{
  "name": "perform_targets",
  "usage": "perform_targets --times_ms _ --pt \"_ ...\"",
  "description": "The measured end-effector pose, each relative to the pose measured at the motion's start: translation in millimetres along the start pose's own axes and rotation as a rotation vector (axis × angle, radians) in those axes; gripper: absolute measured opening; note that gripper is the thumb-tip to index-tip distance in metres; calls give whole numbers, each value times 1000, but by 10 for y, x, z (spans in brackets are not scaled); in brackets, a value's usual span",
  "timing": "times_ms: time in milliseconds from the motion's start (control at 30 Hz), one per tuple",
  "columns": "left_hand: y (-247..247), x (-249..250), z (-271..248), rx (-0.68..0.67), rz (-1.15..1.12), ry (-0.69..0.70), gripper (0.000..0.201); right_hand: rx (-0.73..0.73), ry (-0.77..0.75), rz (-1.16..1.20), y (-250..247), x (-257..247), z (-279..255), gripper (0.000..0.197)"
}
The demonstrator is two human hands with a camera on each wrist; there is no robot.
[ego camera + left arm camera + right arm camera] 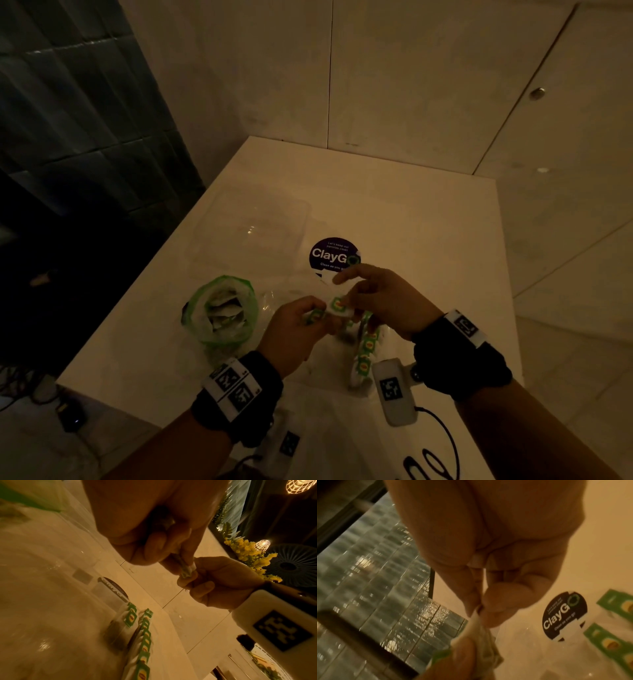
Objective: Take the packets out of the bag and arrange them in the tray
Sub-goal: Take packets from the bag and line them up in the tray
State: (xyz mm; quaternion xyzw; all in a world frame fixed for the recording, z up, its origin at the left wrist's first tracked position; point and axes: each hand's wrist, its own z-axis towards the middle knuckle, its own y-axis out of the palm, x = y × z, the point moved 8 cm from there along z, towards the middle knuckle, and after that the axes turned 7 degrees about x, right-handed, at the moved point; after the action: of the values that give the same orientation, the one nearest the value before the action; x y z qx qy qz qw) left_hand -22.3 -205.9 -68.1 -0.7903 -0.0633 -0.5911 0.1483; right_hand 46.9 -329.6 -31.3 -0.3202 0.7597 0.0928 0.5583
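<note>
A green-rimmed plastic bag (219,308) stands open on the white table, with several white packets inside. Just right of it, my left hand (320,313) and right hand (346,298) both pinch the same green-labelled packet (337,306) above the table. The left wrist view shows that packet (187,569) squeezed between the fingertips of both hands. Below my right hand, a row of packets (364,353) stands on edge in a clear tray (381,342) whose walls barely show. The row of packets (144,635) is also in the left wrist view.
A second clear container (253,222) sits farther back on the table, beside a round ClayGo sticker (332,255). Walls close off the table's far and right sides. Dark floor with cables lies beyond the left edge.
</note>
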Motion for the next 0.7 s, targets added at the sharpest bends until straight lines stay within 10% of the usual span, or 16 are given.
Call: perform_targets --times_ms 700 --pt "196 -422 226 -86 308 -153 28 58 -129 -832 122 266 257 19"
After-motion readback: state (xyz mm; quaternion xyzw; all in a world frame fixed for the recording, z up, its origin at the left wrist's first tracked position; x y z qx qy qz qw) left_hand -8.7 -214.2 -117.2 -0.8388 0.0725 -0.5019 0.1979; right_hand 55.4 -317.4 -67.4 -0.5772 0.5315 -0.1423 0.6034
